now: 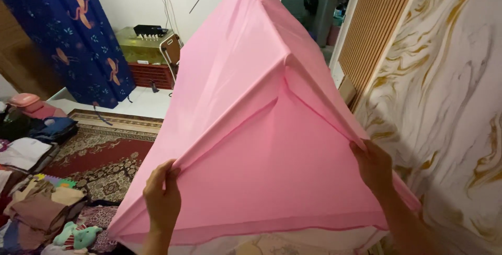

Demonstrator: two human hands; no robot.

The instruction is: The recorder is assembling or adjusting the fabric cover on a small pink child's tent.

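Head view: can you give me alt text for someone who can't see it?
Both hands grip a large pink cloth held up in front: left hand on a fold at lower left, right hand on its right edge. Behind lie a patterned red rug and piled clothes.

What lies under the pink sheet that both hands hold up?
Under the pink sheet, only a pale patterned strip shows along its bottom edge. The rest is covered.
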